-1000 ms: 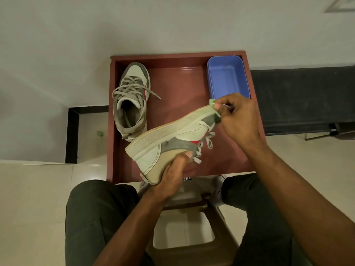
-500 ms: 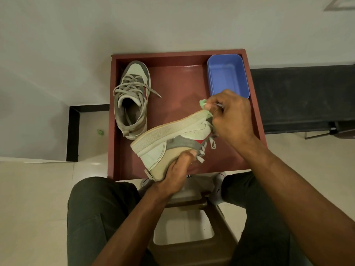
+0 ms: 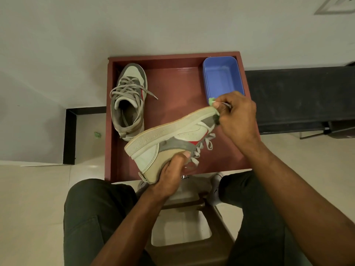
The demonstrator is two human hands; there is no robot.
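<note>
The spare sneaker [image 3: 128, 100] is lying at the far left of the red tray [image 3: 172, 58]. Above the tray, the left hand [image 3: 171, 175] is gripping the held sneaker [image 3: 172, 139] at the heel, with the thumb clamped on and the other fingers hidden behind. The sole markings are too blurred to read. The long axis is running near-left to far-right, with the toe pointing far-right. The right hand [image 3: 238, 120] is pinching a green item [image 3: 211, 101], possibly a cloth and mostly hidden, at the toe.

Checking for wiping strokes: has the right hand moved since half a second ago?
Yes. The right hand, pinching the green cloth, has shifted right, toward the blue tub's near left corner.
</note>
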